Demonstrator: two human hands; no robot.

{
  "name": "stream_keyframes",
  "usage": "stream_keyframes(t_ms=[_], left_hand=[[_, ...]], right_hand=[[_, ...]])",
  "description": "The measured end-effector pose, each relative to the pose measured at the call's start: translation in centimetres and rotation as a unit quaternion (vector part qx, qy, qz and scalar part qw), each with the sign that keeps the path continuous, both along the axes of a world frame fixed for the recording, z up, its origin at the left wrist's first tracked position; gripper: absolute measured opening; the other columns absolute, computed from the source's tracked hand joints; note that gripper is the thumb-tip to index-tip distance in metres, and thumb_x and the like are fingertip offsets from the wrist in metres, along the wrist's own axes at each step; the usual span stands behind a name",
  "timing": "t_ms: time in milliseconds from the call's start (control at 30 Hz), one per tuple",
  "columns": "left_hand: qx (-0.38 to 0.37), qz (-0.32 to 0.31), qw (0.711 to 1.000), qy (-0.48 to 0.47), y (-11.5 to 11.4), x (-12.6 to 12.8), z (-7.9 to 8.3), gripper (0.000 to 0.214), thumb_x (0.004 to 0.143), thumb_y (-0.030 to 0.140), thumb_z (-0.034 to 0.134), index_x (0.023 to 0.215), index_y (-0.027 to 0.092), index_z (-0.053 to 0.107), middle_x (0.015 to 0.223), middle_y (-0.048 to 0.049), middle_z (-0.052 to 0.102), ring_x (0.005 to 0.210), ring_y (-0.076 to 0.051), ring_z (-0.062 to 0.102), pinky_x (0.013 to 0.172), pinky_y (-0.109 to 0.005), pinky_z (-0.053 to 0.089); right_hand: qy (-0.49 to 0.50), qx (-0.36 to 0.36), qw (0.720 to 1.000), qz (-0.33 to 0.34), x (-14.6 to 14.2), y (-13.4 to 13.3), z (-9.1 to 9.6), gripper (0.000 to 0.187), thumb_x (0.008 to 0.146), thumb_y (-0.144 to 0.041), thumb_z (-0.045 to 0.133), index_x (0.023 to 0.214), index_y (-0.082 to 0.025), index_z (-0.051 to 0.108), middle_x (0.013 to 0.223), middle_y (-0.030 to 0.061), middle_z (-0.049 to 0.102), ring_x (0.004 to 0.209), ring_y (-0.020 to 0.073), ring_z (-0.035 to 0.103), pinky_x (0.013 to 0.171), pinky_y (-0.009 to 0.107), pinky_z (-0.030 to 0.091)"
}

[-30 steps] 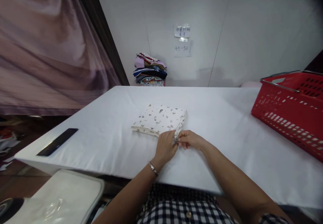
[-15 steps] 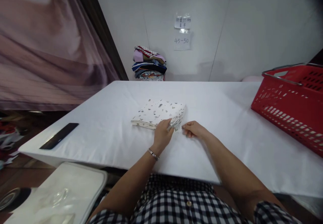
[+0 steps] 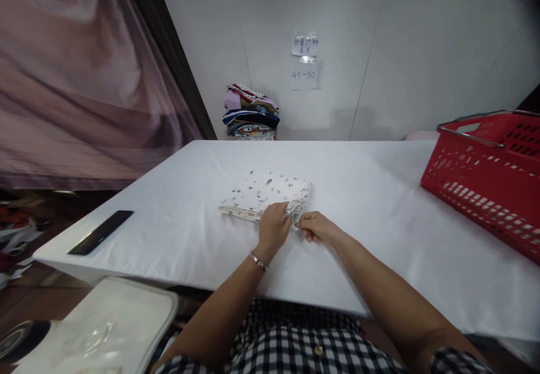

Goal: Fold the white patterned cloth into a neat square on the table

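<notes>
A folded white cloth (image 3: 264, 190) with small grey and dark prints lies in several layers on the white-covered table. At its near right corner my left hand (image 3: 274, 225) is closed, its thumb and fingers gripping the layered edge. Just to the right, my right hand (image 3: 315, 226) pinches at the same corner, fingertips against the cloth's edge layers. The fingers partly hide that corner.
A red plastic basket (image 3: 485, 183) with a metal handle stands at the table's right. Toward the left edge lies a dark flat phone-like object (image 3: 101, 232). Folded clothes (image 3: 251, 112) are stacked behind the table (image 3: 367, 183). A white chair (image 3: 122, 318) stands at lower left.
My right hand has moved left, closer to my left hand and against the cloth's corner. The layered edge there looks more gathered. The view has tilted up slightly.
</notes>
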State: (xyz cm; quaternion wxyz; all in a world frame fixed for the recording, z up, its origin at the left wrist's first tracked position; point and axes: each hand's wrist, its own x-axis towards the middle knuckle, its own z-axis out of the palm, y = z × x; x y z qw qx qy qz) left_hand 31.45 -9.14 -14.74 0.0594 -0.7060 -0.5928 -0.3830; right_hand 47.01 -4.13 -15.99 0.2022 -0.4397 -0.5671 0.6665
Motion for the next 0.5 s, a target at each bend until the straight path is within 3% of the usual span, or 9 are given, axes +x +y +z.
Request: stream_keyframes(t_ms=[167,333,500], left_hand=[[-0.004,-0.035,0.997,0.071,-0.9,0.0,-1.0,0.032,0.076,0.009,0.056,0.107,0.018,0.058,0.099,-0.0073,0.066,0.094,-0.022,0.058,0.085,-0.036,0.047],[-0.015,-0.033,0.997,0.068,-1.6,-0.2,-1.0,0.028,0.078,0.01,0.054,0.105,0.02,0.058,0.099,-0.007,0.066,0.094,-0.022,0.059,0.084,-0.037,0.047],[0.007,-0.018,0.998,0.061,-1.5,-0.2,-0.3,0.027,0.079,0.012,0.056,0.105,0.019,0.059,0.099,-0.0067,0.066,0.094,-0.022,0.058,0.085,-0.036,0.045]], right_hand=[[0.014,-0.027,0.999,0.013,0.0,-0.4,0.1,0.016,0.071,-0.02,0.061,0.06,-0.018,0.05,0.047,-0.0033,0.058,0.039,0.0085,0.054,0.033,0.017,0.026],[0.006,-0.016,1.0,0.002,0.0,-0.6,0.5,0.014,0.066,-0.023,0.065,0.064,-0.018,0.052,0.055,-0.0017,0.062,0.056,0.0133,0.065,0.036,0.016,0.033],[0.124,-0.052,0.99,-0.046,-0.7,-1.1,0.7,0.024,0.06,-0.028,0.07,0.064,-0.019,0.048,0.065,0.001,0.067,0.067,0.018,0.068,0.045,0.02,0.045]])
